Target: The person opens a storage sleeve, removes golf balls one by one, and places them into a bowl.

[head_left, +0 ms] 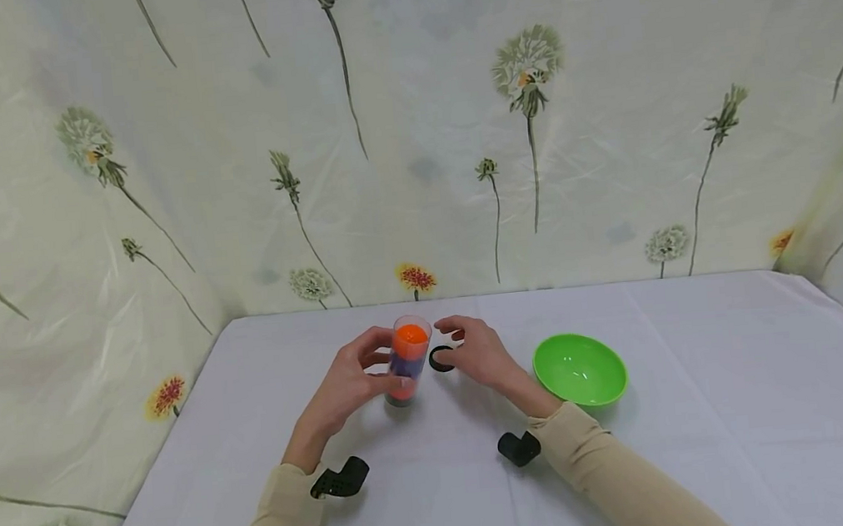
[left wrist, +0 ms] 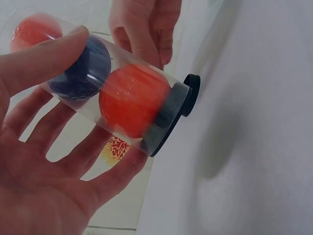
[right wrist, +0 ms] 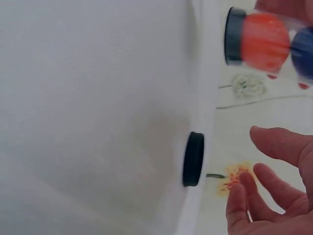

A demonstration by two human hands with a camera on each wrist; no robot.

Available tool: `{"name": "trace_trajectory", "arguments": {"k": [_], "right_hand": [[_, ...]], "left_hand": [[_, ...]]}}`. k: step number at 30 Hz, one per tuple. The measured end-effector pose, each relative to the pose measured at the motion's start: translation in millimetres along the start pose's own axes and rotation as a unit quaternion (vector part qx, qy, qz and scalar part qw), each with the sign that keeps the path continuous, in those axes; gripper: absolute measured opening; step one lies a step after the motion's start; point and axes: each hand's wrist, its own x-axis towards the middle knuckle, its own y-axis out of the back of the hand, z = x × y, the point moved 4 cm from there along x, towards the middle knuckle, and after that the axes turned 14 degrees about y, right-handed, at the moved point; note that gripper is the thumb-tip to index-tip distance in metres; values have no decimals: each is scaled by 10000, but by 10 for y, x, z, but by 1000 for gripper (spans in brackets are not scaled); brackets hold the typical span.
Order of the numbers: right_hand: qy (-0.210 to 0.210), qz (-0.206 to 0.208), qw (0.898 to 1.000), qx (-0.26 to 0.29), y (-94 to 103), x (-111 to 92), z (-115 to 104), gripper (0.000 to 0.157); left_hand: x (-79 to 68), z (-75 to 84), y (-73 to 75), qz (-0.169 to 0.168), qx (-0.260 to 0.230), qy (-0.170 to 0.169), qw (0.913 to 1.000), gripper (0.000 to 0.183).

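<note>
My left hand (head_left: 356, 377) grips a clear plastic tube (head_left: 410, 356), thumb on one side and fingers on the other. It stands slightly tilted just over the table. Stacked inside are an orange ball (head_left: 411, 336), a dark blue ball (left wrist: 83, 71) and a red-orange ball (left wrist: 133, 100) at the bottom. A dark cap (left wrist: 166, 117) closes the lower end; the upper end shows a clear rim. My right hand (head_left: 478, 354) hovers close by with loosely bent fingers, holding nothing. A round black lid (right wrist: 194, 159) lies on the table just off its fingertips.
A bright green bowl (head_left: 580, 370) stands on the white-covered table (head_left: 708, 438), beside my right forearm. Black wrist mounts (head_left: 341, 477) stick out by both sleeves. A flower-patterned sheet (head_left: 417, 130) hangs behind the table.
</note>
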Motion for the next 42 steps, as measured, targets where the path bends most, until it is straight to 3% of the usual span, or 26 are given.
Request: {"name": "trace_trajectory", "arguments": {"k": [7,19,28,42], "right_hand": [[316,96,9993,158,146,-45,-210,45],[582,396,9963,499,373,-246,-390,40],[683,470,9946,621,482,-367,-417,40],[685,67,9897,1253,571,-599,-427,43]], "left_hand": [[4,3,-3,36,-60,24,10000,52],[-5,41,-27,107,-73,-20,9999,52],[-26,62,-55,162,-26,31,9999,52],[-77,128,-109,89,447,-202,9988,48]]}}
